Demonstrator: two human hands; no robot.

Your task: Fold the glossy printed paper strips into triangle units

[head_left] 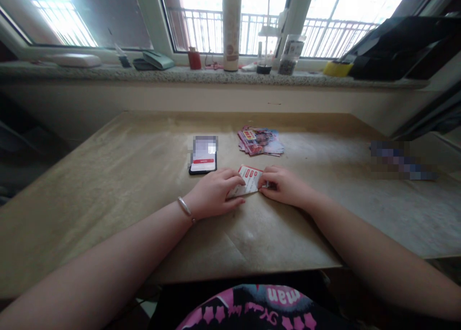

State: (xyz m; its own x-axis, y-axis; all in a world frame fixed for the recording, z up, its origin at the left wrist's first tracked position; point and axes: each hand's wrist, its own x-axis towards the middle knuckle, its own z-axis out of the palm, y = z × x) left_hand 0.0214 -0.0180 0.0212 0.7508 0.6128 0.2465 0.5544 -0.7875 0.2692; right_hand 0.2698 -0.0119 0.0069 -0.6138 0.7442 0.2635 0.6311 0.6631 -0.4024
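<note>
A small red-and-white card (249, 180) lies flat on the brown table (126, 176), just in front of me. My left hand (214, 194), with a silver bracelet on the wrist, presses its fingers on the card's left edge. From the right side my right hand (283, 185) pinches the same card with closed fingers. Behind the card lies a loose pile of colourful cards (260, 141).
A phone (203, 158) with a lit screen lies left of the card. A blurred flat thing (399, 161) sits at the table's right. The stone windowsill (108, 73) behind holds a tall white bottle (231, 27), a red cup (194, 59), a jar (291, 54) and a black case (396, 46).
</note>
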